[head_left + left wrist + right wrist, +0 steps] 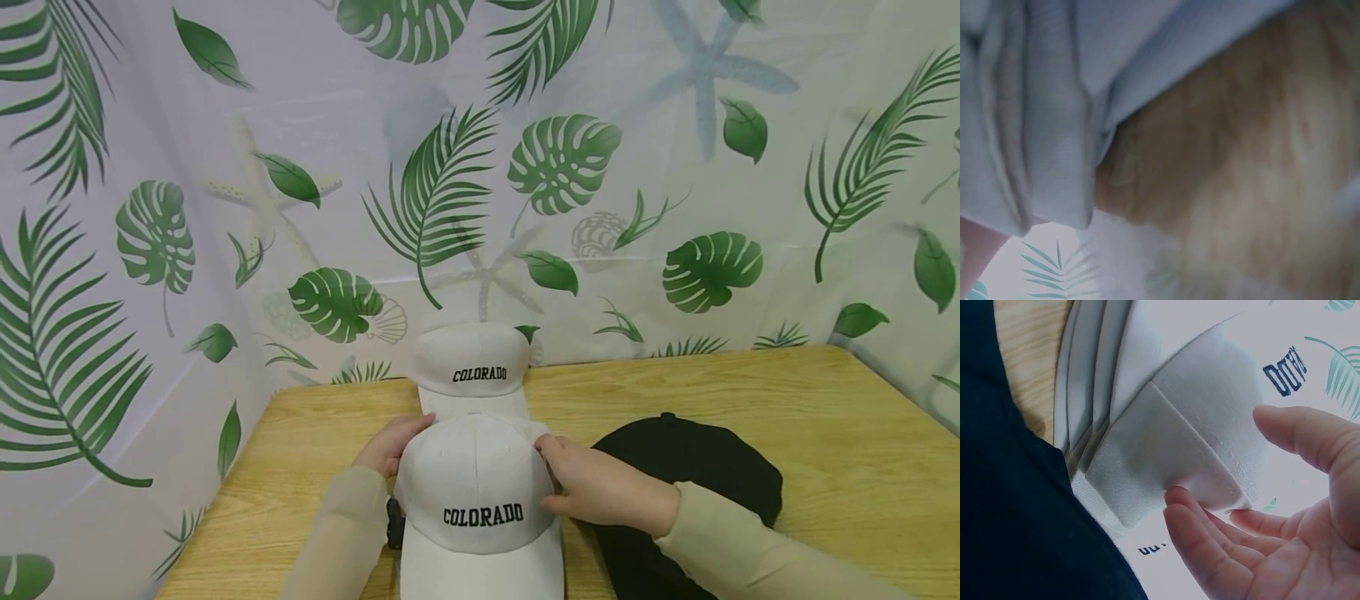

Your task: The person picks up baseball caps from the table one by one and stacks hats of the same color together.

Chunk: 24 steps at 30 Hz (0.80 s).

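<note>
A white cap (pixel 476 467) with dark COLORADO lettering faces me in the head view, its brim toward me. My left hand (pixel 392 446) lies along the cap's left side, its fingers reaching toward the back. On the opposite side my right hand (pixel 600 483) touches the crown with thumb and fingers spread apart. In the right wrist view, the fingertips (pixel 1177 495) of that hand rest against a folded white panel (pixel 1154 444). Several white brims (pixel 1104 356) lie nested beside it. Behind the front cap sits another white COLORADO cap (pixel 468 354).
A black cap (pixel 697 458) lies on the wooden table (pixel 862 467) under my right forearm. A leaf-patterned cloth (pixel 480 167) hangs at the table's back edge. Beside the front cap, near my left wrist, is a small dark object (pixel 394 525). A pale sleeve (pixel 1054 125) fills much of the left wrist view.
</note>
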Motion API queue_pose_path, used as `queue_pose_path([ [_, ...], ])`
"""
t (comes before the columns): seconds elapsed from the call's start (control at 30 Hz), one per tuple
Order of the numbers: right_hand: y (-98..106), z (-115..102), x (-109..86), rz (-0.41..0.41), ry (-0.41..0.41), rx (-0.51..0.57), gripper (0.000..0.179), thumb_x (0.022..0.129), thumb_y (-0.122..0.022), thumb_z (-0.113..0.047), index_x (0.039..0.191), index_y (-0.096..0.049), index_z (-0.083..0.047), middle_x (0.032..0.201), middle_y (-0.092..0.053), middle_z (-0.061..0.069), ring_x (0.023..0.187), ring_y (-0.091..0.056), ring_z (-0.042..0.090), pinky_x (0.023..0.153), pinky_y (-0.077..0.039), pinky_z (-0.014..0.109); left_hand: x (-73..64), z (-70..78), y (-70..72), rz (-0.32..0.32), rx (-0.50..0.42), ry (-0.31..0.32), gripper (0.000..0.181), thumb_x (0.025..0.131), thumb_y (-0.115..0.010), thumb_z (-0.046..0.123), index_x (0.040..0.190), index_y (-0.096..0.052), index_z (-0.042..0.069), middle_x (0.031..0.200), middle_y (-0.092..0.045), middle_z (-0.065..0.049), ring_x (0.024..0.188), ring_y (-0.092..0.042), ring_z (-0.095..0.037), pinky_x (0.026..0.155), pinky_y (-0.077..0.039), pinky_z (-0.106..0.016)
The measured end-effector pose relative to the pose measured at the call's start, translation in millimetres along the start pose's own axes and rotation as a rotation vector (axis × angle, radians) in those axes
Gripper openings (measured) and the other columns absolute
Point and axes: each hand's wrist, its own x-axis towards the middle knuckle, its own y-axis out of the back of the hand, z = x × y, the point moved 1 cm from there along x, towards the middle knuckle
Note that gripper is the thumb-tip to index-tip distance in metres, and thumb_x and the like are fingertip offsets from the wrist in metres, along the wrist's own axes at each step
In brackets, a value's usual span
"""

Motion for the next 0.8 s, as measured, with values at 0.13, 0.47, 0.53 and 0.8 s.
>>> queue_pose_path([
  [0.13,0.2,-0.9,0.0,0.001,-0.006,-0.006,0.053,0.078,-0.069,-0.018,0.117,-0.040,0.004,0.102,-0.050,0.010,0.088,-0.051,0.018,0.071,-0.044,0.034,0.9,-3.0,1.8,0.037,0.036,-0.021,0.038,0.093,-0.045,0.025,0.109,-0.051,-0.009,0.083,-0.057,-0.008,0.067,-0.056,-0.013,0.059,-0.048,-0.027],
  [0.47,-1.5,-3.0,0.4,-0.002,0.004,0.002,0.052,0.078,-0.068,-0.018,0.116,-0.041,0.003,0.101,-0.050,0.009,0.087,-0.051,0.017,0.071,-0.044,0.033,-6.1,-3.3,6.4,0.104,-0.087,-0.055,0.017,0.094,-0.043,0.015,0.094,-0.043,-0.001,0.079,-0.049,-0.005,0.067,-0.049,-0.013,0.059,-0.044,-0.024],
  [0.53,-1.8,-3.5,0.5,0.001,0.004,-0.001,0.051,0.078,-0.068,-0.017,0.116,-0.041,0.003,0.100,-0.050,0.009,0.086,-0.051,0.017,0.070,-0.044,0.033,-7.5,-1.8,8.5,0.109,-0.158,-0.085,0.014,0.094,-0.042,0.013,0.097,-0.042,-0.001,0.081,-0.048,-0.004,0.070,-0.048,-0.012,0.062,-0.042,-0.024],
  [0.8,-1.9,-3.7,0.8,0.014,-0.013,-0.021,0.054,0.079,-0.067,-0.018,0.119,-0.039,0.004,0.107,-0.050,0.013,0.090,-0.053,0.019,0.071,-0.045,0.033,-17.6,11.3,15.8,0.111,-0.237,-0.211,0.016,0.095,-0.037,0.006,0.108,-0.037,-0.002,0.081,-0.053,-0.004,0.069,-0.055,-0.008,0.065,-0.045,-0.021],
])
